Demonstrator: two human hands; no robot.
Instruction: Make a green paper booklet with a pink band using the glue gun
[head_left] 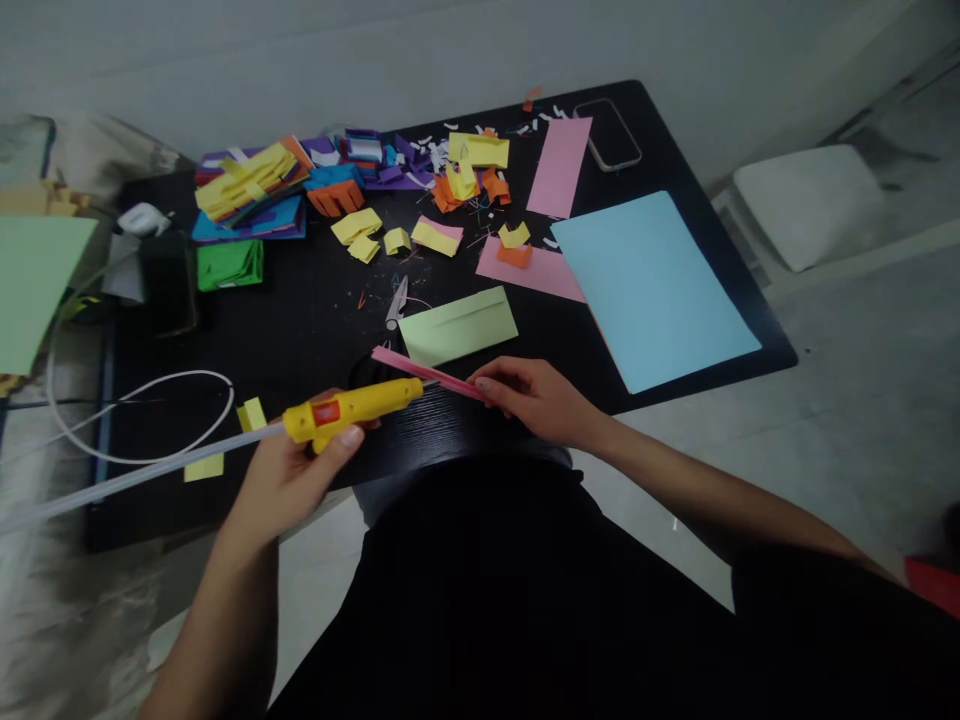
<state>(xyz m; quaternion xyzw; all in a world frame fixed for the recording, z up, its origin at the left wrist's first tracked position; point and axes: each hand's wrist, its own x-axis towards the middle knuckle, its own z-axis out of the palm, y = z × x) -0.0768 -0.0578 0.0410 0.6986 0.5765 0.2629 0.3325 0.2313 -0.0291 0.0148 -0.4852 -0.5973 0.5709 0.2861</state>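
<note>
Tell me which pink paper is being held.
The narrow pink strip, pinched in the right hand; the two wider pink pieces beside the blue sheet lie on the table.

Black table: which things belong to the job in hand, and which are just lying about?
In use:
- yellow glue gun, in the left hand
- its translucent glue stick
- pink paper strip, in the right hand

Lying about, it seems:
- scissors
- light blue sheet
- phone
- bright green paper
</note>
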